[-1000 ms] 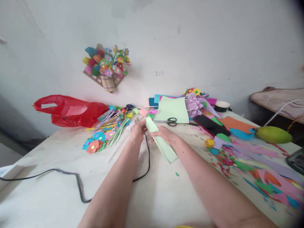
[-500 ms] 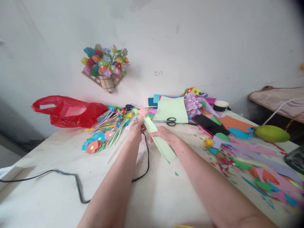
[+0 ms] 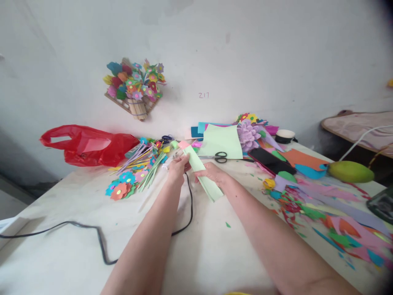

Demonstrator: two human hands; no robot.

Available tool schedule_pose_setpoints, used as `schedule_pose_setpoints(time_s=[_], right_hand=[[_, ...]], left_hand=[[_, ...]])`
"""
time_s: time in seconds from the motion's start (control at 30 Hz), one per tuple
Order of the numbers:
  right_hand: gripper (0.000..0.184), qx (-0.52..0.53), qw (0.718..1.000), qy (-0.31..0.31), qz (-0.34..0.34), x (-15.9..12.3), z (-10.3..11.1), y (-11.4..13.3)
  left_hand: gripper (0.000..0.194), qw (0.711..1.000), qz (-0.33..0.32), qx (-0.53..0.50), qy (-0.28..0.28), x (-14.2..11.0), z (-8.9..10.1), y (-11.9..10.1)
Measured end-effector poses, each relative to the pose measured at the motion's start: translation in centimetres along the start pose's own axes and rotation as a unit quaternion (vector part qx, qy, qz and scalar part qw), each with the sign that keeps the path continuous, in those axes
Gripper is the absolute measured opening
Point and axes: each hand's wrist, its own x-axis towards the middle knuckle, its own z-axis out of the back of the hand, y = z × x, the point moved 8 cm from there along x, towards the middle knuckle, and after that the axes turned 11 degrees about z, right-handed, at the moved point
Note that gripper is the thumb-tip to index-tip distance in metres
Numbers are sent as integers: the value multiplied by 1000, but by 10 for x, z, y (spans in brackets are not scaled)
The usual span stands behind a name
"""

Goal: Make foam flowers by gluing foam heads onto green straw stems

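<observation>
Between my two hands is a folded strip of pale green paper (image 3: 196, 164), slanting from upper left to lower right above the table. My left hand (image 3: 179, 167) pinches its far end along the left edge. My right hand (image 3: 213, 173) grips it around the middle, thumb and fingers on either side. The near end hangs free, and its layers show at the edge. Just beyond lie black-handled scissors (image 3: 221, 157), partly on a larger pale green sheet (image 3: 222, 141). A small pink piece (image 3: 184, 144) is by the strip's far tip.
Paper flowers (image 3: 121, 186) and thin stems (image 3: 152, 176) lie to the left, near a red plastic bag (image 3: 89, 145). A black cable (image 3: 100, 235) crosses the table. On the right are a phone (image 3: 272, 160), coloured scraps (image 3: 346, 237) and a green mango (image 3: 351, 172).
The near end of the folded strip has shifted slightly up and left, and the strip sits a little farther away. Both hands keep their hold.
</observation>
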Motion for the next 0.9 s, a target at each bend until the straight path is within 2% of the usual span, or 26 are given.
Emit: schedule_pose_setpoints(time_s=[0.1,0.2,0.43,0.53,0.6,0.7,0.83,0.9], right_hand=[[3,13,999,-26,19,2,3,2],[5,13,999,-29,19,2,4,0],[9,-1,999,46,-28,0,-1,-11],[11,-9,998,52,-35,-2,0,-11],[11,-12,999,41,-30,-2,2,-10],[10,-7,1000,20,-15,0,5,-9],[9,13,1000,-13,2,3,9,-7],[11,22,1000,-22,3,4,10,-7]], left_hand=[[33,998,24,44,36,-1,-8,8],[34,997,20,63,43,-1,-8,9],[33,999,-21,-4,-37,1,13,-6],[32,997,-26,-29,-71,1,21,-8],[32,997,-22,-32,-71,1,21,-8],[33,999,-5,-6,-39,1,14,-3],[33,994,47,76,56,-1,-4,9],[32,992,44,95,66,-2,-6,9]])
